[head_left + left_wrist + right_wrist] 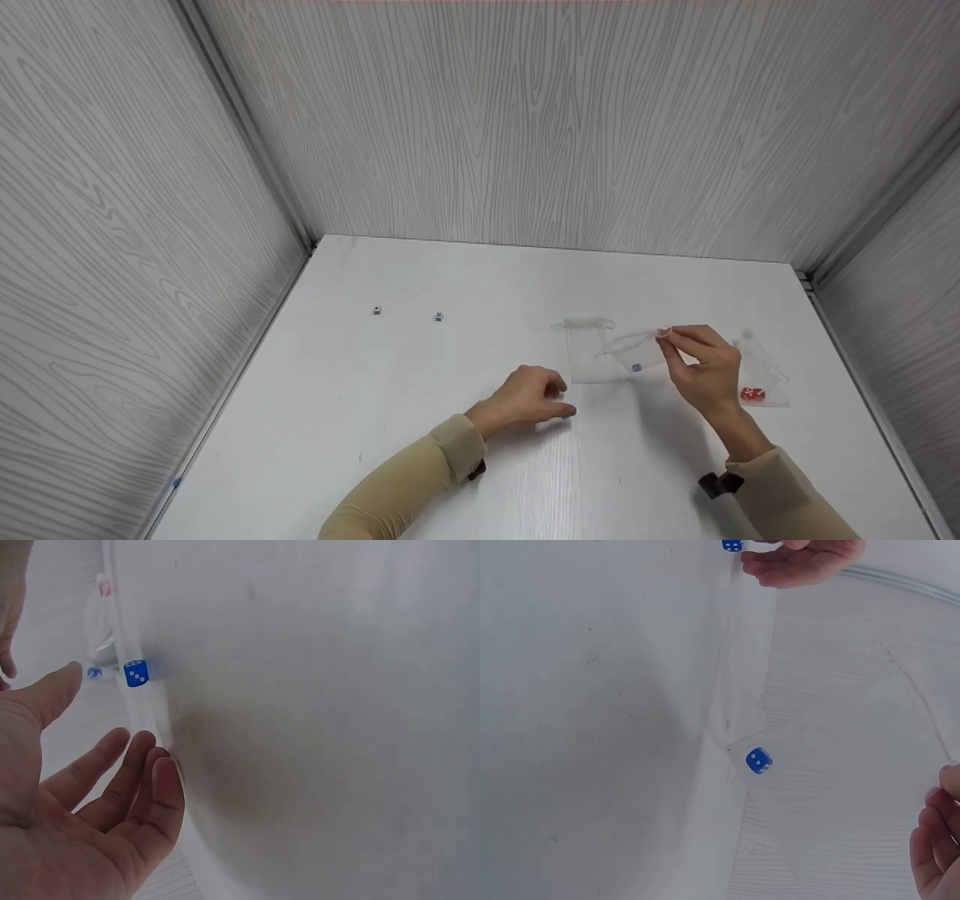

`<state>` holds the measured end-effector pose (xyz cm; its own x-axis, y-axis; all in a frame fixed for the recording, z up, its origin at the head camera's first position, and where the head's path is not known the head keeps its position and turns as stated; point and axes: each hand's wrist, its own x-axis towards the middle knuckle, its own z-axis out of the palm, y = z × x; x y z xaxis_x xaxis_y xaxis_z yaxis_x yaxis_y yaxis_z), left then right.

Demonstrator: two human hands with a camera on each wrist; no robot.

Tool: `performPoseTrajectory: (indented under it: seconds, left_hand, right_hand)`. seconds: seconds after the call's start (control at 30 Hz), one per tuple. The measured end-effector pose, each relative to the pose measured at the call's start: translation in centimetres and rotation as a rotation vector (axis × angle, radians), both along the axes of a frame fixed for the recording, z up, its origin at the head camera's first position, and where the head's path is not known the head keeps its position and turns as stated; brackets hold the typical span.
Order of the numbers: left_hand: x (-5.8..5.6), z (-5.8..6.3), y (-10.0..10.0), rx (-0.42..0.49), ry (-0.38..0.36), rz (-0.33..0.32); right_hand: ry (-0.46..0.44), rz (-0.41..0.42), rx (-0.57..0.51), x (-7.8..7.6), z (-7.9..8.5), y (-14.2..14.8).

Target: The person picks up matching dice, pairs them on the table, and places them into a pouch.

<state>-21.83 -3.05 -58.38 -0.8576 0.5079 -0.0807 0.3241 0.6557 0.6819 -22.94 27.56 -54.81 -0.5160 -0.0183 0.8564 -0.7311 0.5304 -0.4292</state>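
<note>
Two tan sleeves, the left one [405,480] and the right one [787,499], come in nearest the camera over the near side of a white desk [262,420]. The key relation is at the left hand [525,397]: a loose blue die [136,673] lies just off the thumb's tip, appearing to sit on the desk and mostly covered by the thumb from above. The left grip is released, thumb apart from bent fingers, and its wrist view shows a gap to the die; this hand is clearly the nearer one. A cube gives no long axis to line up with. Toward the desk's right edge and somewhat farther back, the right hand [705,367] has its grip pinched on the rim of a clear bag [643,351], which hangs aslant with another blue die [759,760] in its lowest corner. A flat clear bag [589,360] lies between the hands and the far edge; nearer the right edge rests a bag [761,367] with red dice [752,394]. Toward the far left corner stand two small white dice [439,316], well apart from both hands. Wood-grain panels [480,135] wall the desk at the back and both sides.
</note>
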Motion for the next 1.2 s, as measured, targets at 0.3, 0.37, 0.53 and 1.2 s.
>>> performPoseTrajectory:
  seconds: [0.3,0.37,0.53,1.2]
  left_hand:
    - [-0.1,-0.4,0.9,-0.072,0.017,-0.052]
    - [-0.1,-0.5,0.9,-0.074,0.015,-0.054]
    - [0.0,-0.6,0.9,-0.089,0.053,-0.067]
    - [-1.2,2.3,-0.3,-0.001,0.082,0.036]
  right_hand:
    - [-0.004,-0.013,-0.029,-0.1,0.1,0.5]
    - [-0.002,-0.012,-0.031,-0.1,0.1,0.5]
    - [0.012,-0.018,-0.030,-0.1,0.1,0.6]
    - [-0.033,0.020,-0.046,0.5,0.1,0.4]
